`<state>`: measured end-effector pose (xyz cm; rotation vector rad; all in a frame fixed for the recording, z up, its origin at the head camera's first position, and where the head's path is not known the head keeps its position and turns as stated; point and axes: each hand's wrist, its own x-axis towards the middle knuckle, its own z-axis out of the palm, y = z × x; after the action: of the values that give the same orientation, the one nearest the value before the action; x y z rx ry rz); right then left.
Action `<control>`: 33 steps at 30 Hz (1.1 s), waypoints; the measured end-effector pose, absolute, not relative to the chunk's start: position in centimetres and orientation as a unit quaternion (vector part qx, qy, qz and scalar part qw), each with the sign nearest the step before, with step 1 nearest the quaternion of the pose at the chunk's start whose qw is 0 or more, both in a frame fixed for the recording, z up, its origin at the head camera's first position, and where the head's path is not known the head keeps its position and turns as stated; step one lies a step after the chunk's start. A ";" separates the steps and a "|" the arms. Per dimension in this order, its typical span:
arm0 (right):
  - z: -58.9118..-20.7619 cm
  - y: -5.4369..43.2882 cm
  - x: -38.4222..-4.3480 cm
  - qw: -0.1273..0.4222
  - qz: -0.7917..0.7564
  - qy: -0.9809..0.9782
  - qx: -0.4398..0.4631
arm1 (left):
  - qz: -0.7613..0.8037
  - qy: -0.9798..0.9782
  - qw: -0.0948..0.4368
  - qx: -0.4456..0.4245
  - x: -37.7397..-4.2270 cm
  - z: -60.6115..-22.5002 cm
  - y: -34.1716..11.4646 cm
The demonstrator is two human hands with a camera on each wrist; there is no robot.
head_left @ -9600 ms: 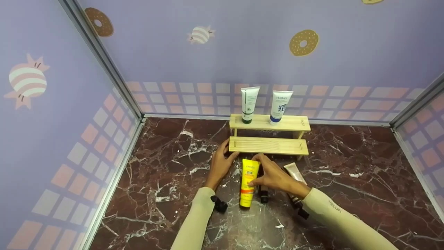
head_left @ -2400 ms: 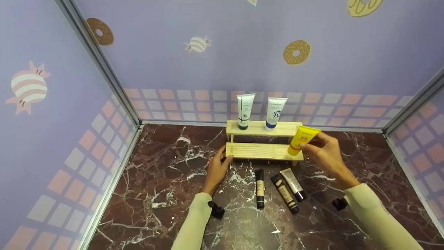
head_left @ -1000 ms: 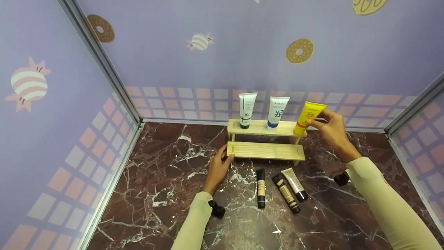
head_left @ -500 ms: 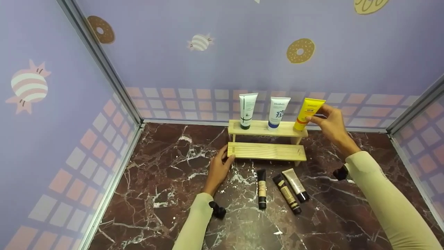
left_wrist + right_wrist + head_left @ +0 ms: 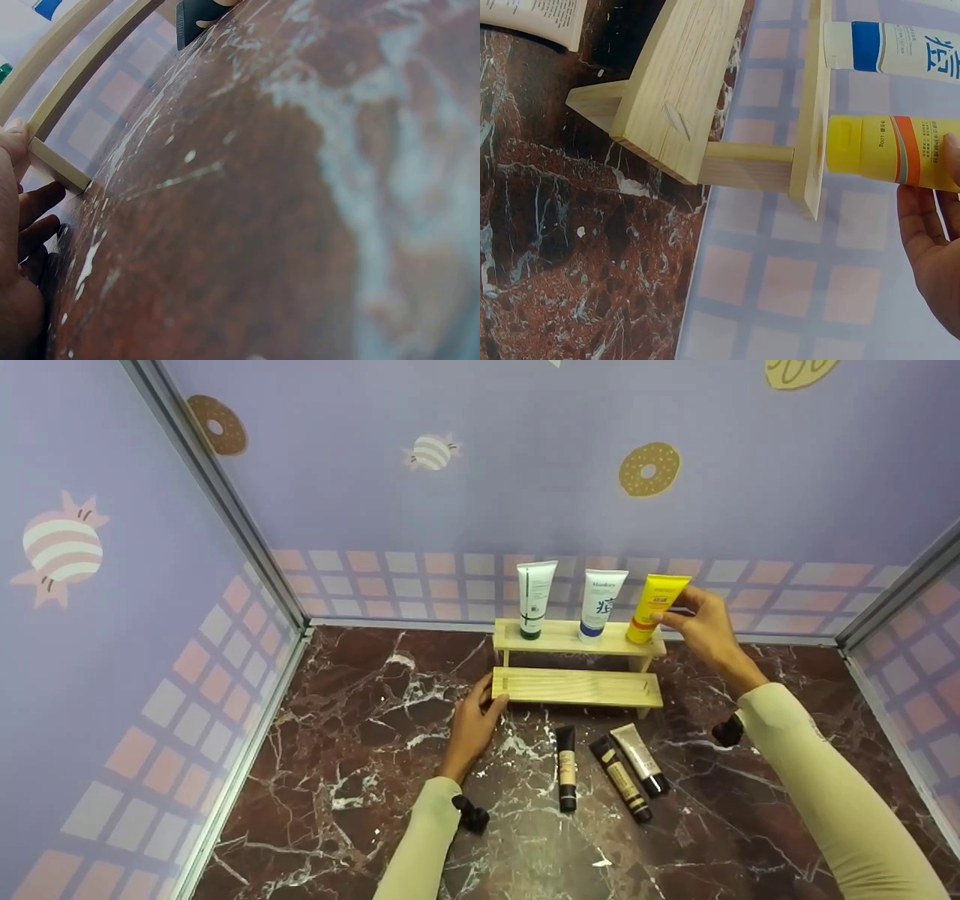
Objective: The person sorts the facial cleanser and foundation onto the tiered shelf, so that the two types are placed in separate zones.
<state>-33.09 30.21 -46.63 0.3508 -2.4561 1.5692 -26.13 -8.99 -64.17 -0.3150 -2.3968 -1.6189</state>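
My right hand (image 5: 709,628) pinches a yellow squeeze tube (image 5: 657,606) between thumb and fingers. The tube stands cap down at the right end of the upper tier of a two-step wooden rack (image 5: 577,687); in the right wrist view its yellow cap (image 5: 844,144) is right at the board. Left of it on that tier stand a white tube with a blue cap band (image 5: 602,604) and a white tube with a green cap (image 5: 535,598). At the lower tier's left end, my left hand (image 5: 472,727) grips the rack, thumb in front and fingers at its side.
Three tubes lie on the dark red marbled table (image 5: 360,750) before the rack: a black and beige one (image 5: 566,769), a black and gold one (image 5: 621,778) and a silver-beige one (image 5: 639,759). Patterned walls (image 5: 465,495) enclose the back and sides.
The yellow tube went from the table to the lower tier's right end, then up to the upper tier. Just now it shifted slightly left and stands straighter. My left hand stays at the rack.
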 end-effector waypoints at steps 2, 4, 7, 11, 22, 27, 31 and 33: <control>-46.7 30.1 -33.1 0.103 0.529 -0.834 0.119 | -0.554 -0.818 0.114 -0.107 -26.1 -64.1 -8.9; -46.8 30.1 -33.1 0.102 0.526 -0.836 0.119 | -0.555 -0.817 0.115 -0.108 -26.1 -64.1 -8.9; -46.7 30.0 -33.0 0.100 0.528 -0.835 0.117 | -0.554 -0.818 0.114 -0.105 -26.0 -64.1 -8.9; -46.7 30.0 -32.9 0.100 0.530 -0.834 0.114 | -0.556 -0.818 0.107 -0.103 -26.1 -64.0 -8.9; -46.7 29.8 -32.9 0.093 0.534 -0.833 0.111 | -0.555 -0.817 0.111 -0.109 -26.1 -64.1 -8.9; -46.8 29.9 -32.9 0.086 0.533 -0.834 0.114 | -0.562 -0.813 0.106 -0.107 -26.2 -64.1 -8.9; -46.7 30.1 -32.7 0.079 0.522 -0.842 0.114 | -0.565 -0.812 0.106 -0.105 -26.2 -64.2 -8.9; -46.6 30.2 -32.4 0.078 0.521 -0.842 0.115 | -0.564 -0.812 0.106 -0.105 -26.2 -64.2 -8.9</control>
<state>-32.35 30.21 -46.57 0.3447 -2.5216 1.5614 -26.23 -8.93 -64.23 -0.3080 -2.3926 -1.6610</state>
